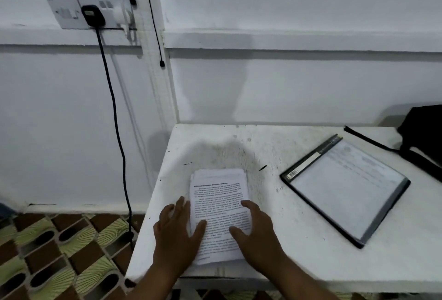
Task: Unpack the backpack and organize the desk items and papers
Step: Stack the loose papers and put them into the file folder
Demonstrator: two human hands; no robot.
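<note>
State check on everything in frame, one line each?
papers: stacked flat on desk, edges uneven
left hand: open, fingers on the stack's left edge
right hand: open, on the stack's right side
folder: closed, flat, angled
backpack: at far right, mostly out of frame
plug: in wall socket

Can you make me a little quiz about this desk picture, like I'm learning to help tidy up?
1. True or false: both hands are on the papers.
2. What lies to the right of the papers? A) the folder B) a laptop C) a cup
3. Fill in: the black backpack sits at the desk's far ____ edge.

Key:
1. True. The left hand touches the stack's left edge and the right hand rests on its right side, fingers spread.
2. A. It lies flat and closed, apart from the papers.
3. Right.
</note>
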